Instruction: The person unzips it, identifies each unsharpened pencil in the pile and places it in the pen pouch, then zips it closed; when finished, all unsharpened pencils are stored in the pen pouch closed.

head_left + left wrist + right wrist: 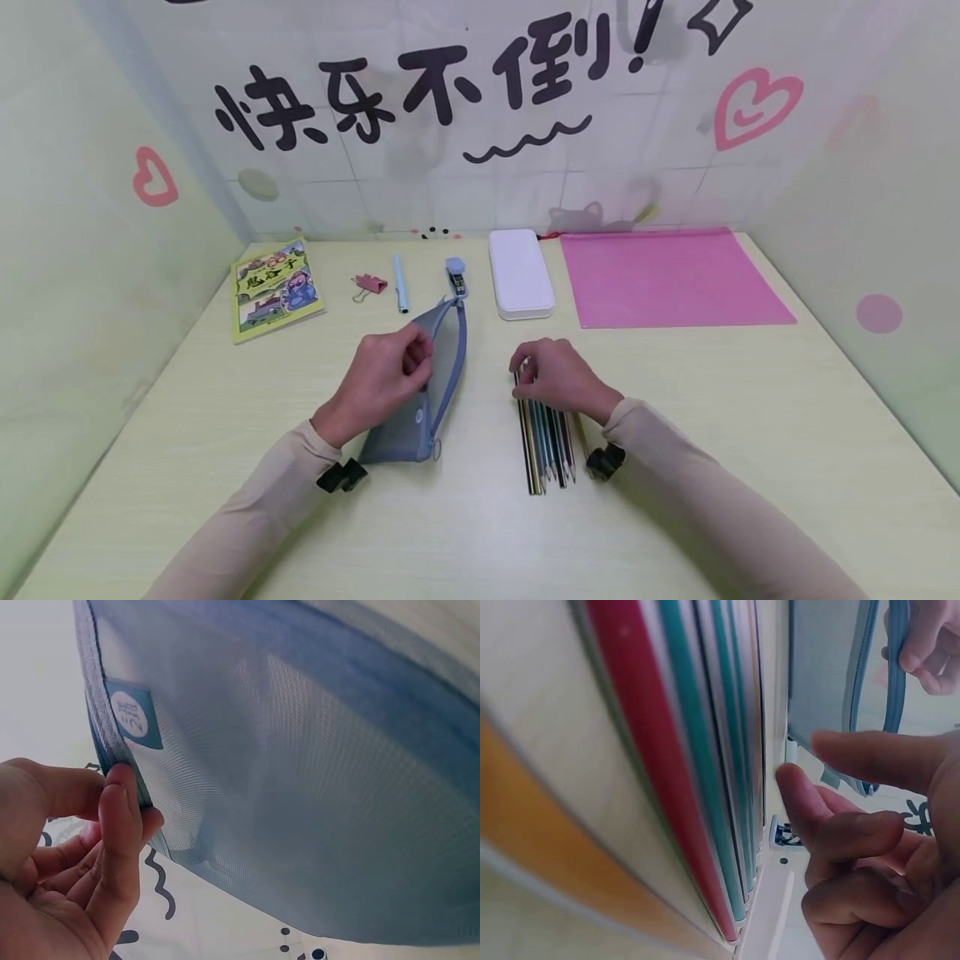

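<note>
Mesh of a soft blue pencil case (427, 392), lying mid-table (750, 433), is pinched at its zipped edge by the left hand (386, 375). Thin striped pencils (546, 442) are touched just beside it by the right hand (558, 377), fingers curled.

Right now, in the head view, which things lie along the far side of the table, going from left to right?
Booklet → binder clip → pen → stapler → white case → pink folder.
</note>
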Motion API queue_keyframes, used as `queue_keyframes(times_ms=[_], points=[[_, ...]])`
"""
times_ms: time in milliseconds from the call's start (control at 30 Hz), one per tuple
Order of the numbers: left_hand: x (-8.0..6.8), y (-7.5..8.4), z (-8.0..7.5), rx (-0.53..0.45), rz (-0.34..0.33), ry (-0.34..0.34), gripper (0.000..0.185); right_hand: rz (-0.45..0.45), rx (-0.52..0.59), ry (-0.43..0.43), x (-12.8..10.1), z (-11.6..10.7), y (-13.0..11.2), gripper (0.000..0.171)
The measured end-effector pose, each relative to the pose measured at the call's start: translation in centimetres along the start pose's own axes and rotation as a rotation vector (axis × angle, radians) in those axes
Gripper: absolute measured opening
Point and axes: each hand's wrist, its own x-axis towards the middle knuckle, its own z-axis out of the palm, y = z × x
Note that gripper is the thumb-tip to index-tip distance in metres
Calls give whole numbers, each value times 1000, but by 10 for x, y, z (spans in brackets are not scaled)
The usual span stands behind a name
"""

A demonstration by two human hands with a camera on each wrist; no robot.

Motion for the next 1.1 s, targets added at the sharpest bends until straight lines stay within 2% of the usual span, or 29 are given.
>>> queue_keyframes(times_ms=[200,400,633,900,1100], points=[[0,-1,0,3,-13,-10,9,-16,-46,-95,5,5,-3,20],[0,-1,1,1,-20,-18,10,-18,-151,-161,11,11,-20,22],[1,-3,3,-8,-20,-24,10,18,-212,-183,16,17,-35,23],[1,-4,4,-10,-17,-20,11,51,-136,-212,15,21,-37,20],[2,-3,5,-22,-13,-20,10,70,-31,-179,14,19,-32,20]])
